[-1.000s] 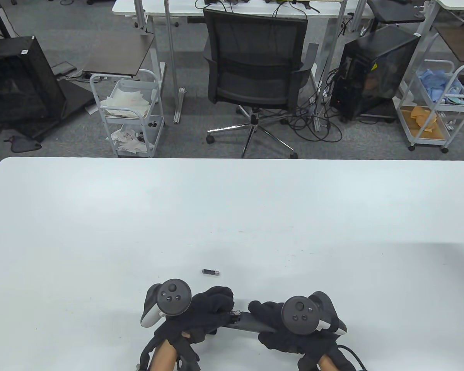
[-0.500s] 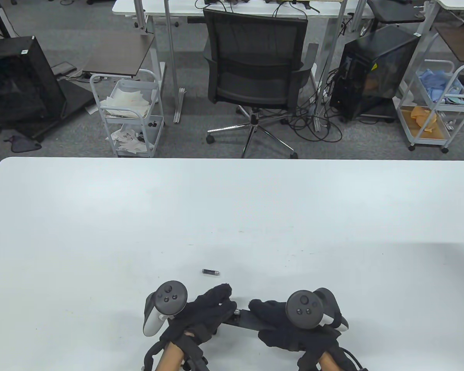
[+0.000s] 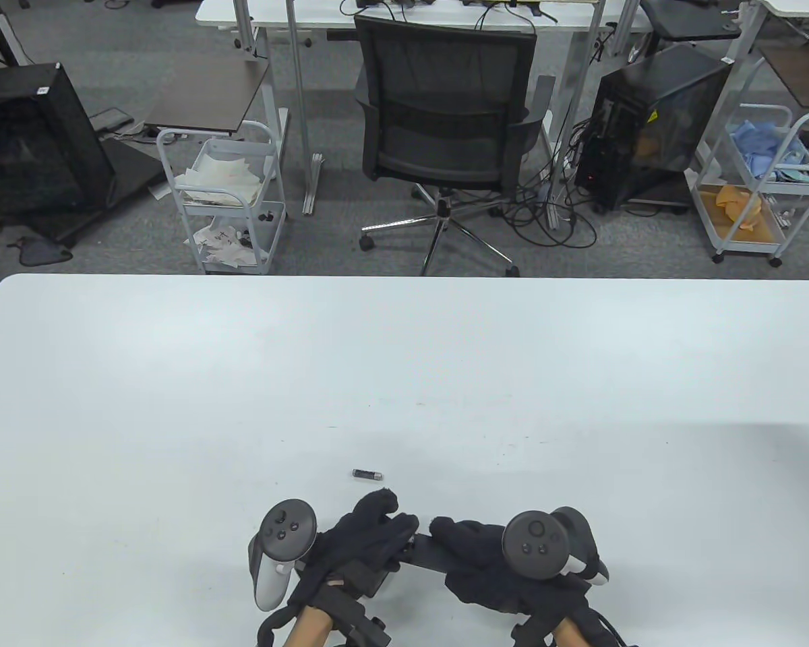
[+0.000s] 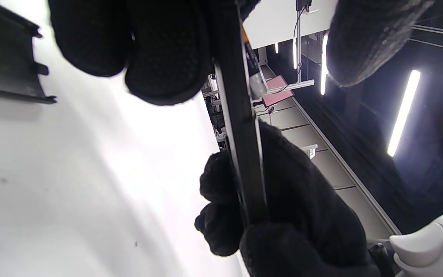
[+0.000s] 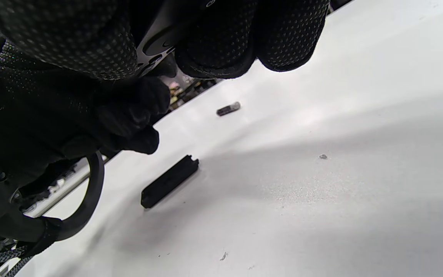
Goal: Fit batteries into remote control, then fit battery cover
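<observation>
While both my hands grip the one remote control (image 3: 426, 554) above the worktop (image 3: 404, 377) near its front edge, my left hand (image 3: 361, 546) closes round one end and my right hand (image 3: 482, 556) round the other. One loose battery (image 3: 367, 474) lies just beyond my left fingers. One battery cover (image 5: 169, 181) lies on the worktop below the remote. I can read no writing on any of them.

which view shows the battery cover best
The right wrist view: the cover lies whole and unobstructed on the table. The left wrist view catches only part of it at the frame edge. In the table view the hands hide it.
</observation>
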Available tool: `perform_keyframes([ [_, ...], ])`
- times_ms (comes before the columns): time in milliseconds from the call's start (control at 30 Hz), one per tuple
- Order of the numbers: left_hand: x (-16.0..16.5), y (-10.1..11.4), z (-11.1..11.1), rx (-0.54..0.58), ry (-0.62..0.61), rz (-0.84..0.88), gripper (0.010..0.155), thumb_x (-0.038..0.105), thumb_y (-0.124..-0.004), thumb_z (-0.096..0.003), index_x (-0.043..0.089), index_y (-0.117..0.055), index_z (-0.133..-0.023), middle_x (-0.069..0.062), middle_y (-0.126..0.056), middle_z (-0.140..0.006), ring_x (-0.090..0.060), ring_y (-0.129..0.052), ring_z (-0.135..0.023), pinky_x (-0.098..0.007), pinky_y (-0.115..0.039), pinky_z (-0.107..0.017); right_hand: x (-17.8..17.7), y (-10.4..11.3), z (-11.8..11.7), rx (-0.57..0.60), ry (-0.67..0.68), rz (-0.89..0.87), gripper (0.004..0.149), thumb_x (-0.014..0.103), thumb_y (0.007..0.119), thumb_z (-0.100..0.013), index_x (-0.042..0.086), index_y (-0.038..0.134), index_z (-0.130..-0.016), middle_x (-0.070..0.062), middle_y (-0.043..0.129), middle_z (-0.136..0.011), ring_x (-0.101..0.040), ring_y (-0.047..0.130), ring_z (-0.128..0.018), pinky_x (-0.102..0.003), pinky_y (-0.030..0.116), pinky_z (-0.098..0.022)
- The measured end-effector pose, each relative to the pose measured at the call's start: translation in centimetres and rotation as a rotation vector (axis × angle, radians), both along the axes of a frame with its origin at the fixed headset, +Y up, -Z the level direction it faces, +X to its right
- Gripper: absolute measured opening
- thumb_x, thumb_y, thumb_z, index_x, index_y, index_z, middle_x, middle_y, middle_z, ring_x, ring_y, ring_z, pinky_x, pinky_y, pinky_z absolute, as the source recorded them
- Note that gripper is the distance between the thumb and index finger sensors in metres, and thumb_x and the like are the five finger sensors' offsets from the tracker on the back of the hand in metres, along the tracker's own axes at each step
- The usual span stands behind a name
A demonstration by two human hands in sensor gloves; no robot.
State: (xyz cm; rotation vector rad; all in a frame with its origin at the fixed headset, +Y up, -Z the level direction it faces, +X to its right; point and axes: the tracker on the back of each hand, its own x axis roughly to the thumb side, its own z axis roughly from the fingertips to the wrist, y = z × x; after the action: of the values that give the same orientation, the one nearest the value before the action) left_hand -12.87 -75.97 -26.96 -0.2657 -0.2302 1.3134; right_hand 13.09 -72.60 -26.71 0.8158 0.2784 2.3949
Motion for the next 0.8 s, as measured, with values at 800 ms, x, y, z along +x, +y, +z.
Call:
perform_keyframes([
  [800,0.3,1.4,0.4,0.044,0.019,-0.08,0.05,0.026,-0.079,-0.0588,0.004,-0.066,-0.103,-0.023,-0.086,-0.071,-0.01,-0.093,-0.032,-0.047,-0.084,-0.049,-0.3,0.1,0.3,0.021,0.007,0.009,0.074,0.045,0.089,-0.042,0.02,0.062,-0.106,-0.006,0.087,-0.097,-0.014,0.095,-0.062,-0.044,0.078,-0.067],
])
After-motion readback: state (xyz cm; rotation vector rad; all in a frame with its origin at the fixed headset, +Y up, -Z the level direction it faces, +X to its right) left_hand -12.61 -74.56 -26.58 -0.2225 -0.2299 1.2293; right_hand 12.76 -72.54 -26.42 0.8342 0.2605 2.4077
